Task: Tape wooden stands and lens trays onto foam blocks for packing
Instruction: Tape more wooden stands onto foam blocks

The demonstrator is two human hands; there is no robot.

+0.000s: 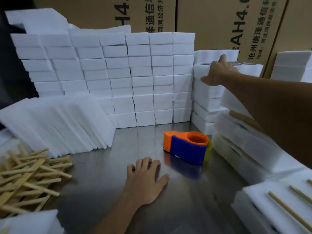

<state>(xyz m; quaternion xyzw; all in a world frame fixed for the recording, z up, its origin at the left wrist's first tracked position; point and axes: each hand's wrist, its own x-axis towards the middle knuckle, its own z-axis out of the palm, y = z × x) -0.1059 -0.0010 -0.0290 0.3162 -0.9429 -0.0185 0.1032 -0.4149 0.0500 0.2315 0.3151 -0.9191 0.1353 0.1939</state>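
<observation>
My left hand [145, 179] rests flat on the steel table [104, 191], fingers spread, holding nothing. My right hand [217, 70] reaches to the back right and grips the top white foam block [200, 70] of a stack, thumb on its front face and fingers over its top. Dark lens trays [243, 63] show on that block just behind my fingers. An orange and blue tape dispenser [187, 147] with yellowish tape stands mid-table, right of my left hand. A heap of loose wooden stands [28, 174] lies at the left.
A wall of stacked white foam blocks [118, 73] fills the back. Thin foam sheets [55, 122] lean at the left. Taped foam blocks bearing wooden sticks [278, 205] are piled at the right. Cardboard boxes [228, 22] stand behind.
</observation>
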